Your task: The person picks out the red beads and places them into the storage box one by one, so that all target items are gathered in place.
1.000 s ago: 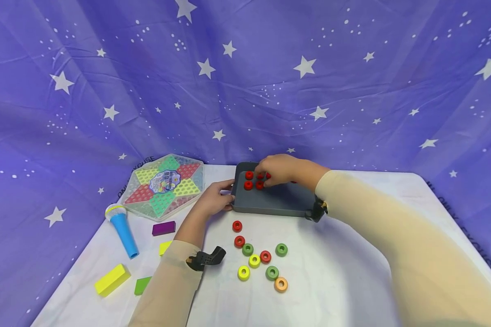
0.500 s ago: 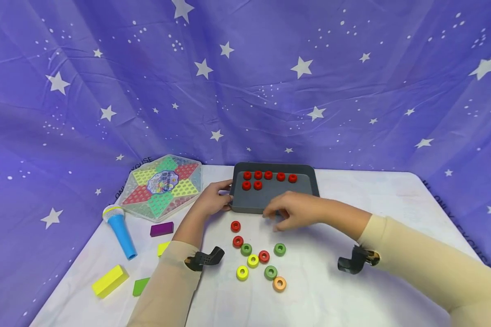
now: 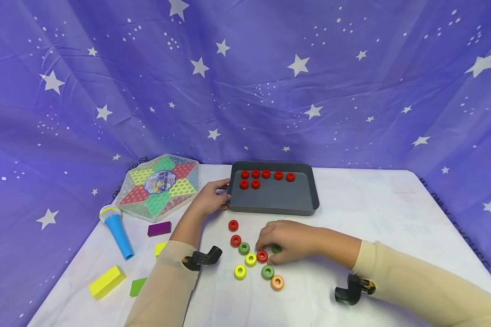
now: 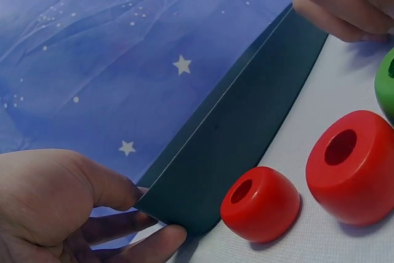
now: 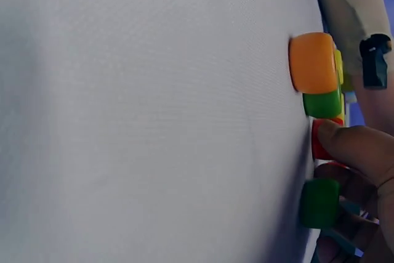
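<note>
My left hand (image 3: 210,198) grips the left end of a dark grey baking tray (image 3: 278,198). In the left wrist view, its digits lie at the tray's near corner. Seven-odd beads aside, red beads (image 3: 266,174) stand inside the tray in two rows along its back. In front of it, my right hand (image 3: 292,238) has thumb and fingers about a loose red bead (image 3: 262,256). The right wrist view shows the thumb against that red bead (image 5: 319,141). A green bead (image 3: 276,248) is partly hidden under the hand.
Two more red beads (image 3: 235,240) lie near the tray, with green, yellow (image 3: 240,272) and orange (image 3: 277,283) beads closer in. To the left are a Chinese checkers board (image 3: 159,184), a toy microphone (image 3: 117,231), a purple block (image 3: 159,229), and yellow (image 3: 107,282) and green blocks.
My right hand has left the tray, where a red bead now stands in the front row, and has come down to a loose red bead. My left hand keeps its place on the tray.
</note>
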Available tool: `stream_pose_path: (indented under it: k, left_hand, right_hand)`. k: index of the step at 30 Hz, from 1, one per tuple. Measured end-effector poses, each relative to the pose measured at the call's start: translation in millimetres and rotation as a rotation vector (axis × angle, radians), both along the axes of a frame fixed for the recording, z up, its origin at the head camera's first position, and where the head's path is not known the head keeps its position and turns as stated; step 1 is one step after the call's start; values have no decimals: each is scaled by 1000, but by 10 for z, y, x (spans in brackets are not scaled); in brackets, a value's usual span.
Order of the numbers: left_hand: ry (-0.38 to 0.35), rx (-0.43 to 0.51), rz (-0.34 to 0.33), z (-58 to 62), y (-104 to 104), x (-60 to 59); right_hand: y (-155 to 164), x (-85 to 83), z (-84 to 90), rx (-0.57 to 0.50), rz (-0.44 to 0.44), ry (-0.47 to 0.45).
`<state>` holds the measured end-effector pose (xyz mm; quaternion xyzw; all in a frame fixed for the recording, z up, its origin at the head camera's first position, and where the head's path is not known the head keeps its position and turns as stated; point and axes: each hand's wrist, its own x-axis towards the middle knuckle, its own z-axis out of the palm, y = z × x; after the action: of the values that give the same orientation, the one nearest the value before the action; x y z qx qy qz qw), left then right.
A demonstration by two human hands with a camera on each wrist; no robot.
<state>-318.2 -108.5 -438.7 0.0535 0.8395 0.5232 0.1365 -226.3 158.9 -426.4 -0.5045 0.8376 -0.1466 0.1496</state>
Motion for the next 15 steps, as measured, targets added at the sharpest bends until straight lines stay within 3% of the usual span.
stream_pose_path:
  k: [7,15]
  left_hand:
    - [2,-10,11,11,12,9]
    - [1,-11,8,20,11,18]
  right_hand:
    - [-27,17,-59,-57,33,38]
    - [107,8,68,-63,-13,31]
